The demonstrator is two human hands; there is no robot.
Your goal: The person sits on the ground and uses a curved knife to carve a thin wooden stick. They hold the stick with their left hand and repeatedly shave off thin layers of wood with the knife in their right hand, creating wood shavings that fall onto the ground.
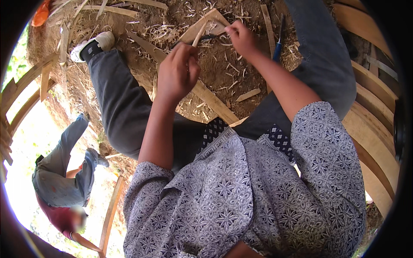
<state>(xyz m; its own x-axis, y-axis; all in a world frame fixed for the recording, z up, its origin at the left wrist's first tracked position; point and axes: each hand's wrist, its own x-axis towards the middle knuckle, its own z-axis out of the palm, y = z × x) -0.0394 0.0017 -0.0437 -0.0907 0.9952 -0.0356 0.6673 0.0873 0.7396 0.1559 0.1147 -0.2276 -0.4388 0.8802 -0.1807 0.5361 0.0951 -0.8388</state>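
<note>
My left hand (178, 71) is closed around a slim, pale wooden stick (199, 34) that juts up past the fingers, tapering at its far end. Across from it, my right hand (241, 39) has its fingers pinched together by the corner of a flat wooden board (213, 16). What they grip is blurred, and I cannot make it out. Just beyond my hands, between them, lies a short dark strip (208, 37), partly hidden. Curled wood shavings (162, 33) cover the ground around the board.
A blue-handled tool (277, 50) with a thin dark shaft lies by my right leg. A long wood strip (215, 102) crosses the ground between my legs. Curved timbers (372, 103) stand at the right. At the left, another person (64, 185) bends over near a plank (112, 210).
</note>
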